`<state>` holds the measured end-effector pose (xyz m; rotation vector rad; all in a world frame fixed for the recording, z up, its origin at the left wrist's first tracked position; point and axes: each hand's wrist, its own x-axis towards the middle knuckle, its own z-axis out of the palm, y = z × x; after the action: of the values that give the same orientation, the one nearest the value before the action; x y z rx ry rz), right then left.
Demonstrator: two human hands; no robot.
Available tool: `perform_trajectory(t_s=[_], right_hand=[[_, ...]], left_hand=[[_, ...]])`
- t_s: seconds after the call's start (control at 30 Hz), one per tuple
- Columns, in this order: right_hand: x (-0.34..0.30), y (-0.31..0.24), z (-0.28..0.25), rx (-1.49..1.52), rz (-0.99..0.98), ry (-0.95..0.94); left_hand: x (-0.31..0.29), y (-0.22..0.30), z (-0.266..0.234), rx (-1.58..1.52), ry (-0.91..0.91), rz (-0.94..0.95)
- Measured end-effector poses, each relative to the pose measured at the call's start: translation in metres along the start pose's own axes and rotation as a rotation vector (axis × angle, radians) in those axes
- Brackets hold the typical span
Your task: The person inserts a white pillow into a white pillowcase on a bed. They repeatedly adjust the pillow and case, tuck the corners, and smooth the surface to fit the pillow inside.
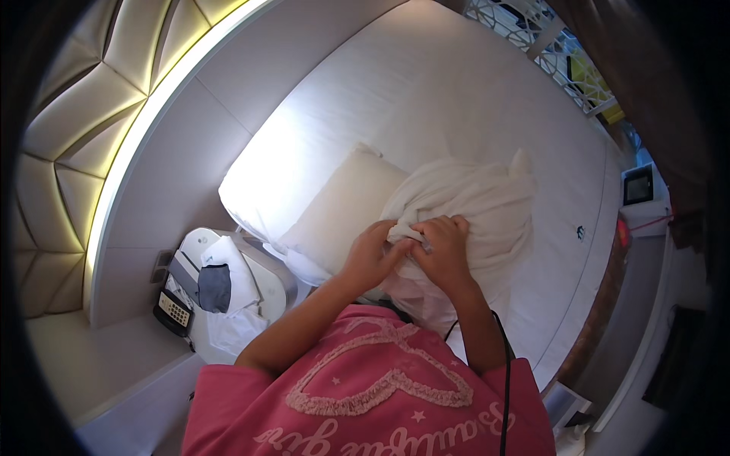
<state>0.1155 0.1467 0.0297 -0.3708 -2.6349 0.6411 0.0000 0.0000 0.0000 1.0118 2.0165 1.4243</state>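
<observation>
head view: my left hand (370, 254) and right hand (443, 247) pinch the white pillowcase (471, 205) edge; uneven pull could slip the fabric free.

Pillow (346, 205) lies on bed (426, 99), left of bunched cloth (479, 205).

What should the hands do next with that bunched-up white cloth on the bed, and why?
Probably pull the edge apart. Both the left hand and right hand pinch one bunched edge of the white cloth, which lies crumpled beside the pillow on the bed.
</observation>
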Motion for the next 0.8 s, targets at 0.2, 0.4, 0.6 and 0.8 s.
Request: perform_trajectory(t_s=[0.2,0.4,0.6,0.8], right_hand=[[-0.003,-0.003,-0.010,-0.026,-0.006,0.136],[-0.027,-0.059,-0.029,-0.150,0.089,0.195],[-0.030,-0.059,-0.003,-0.380,0.091,0.321],[-0.037,-0.060,0.042,-0.354,0.125,0.262]], left_hand=[[0.032,-0.008,-0.014,-0.055,-0.067,0.018],[0.072,0.025,-0.019,0.089,-0.026,0.113],[0.092,0.073,-0.005,0.241,-0.121,0.191],[0.095,0.098,0.028,0.267,-0.282,0.515]])
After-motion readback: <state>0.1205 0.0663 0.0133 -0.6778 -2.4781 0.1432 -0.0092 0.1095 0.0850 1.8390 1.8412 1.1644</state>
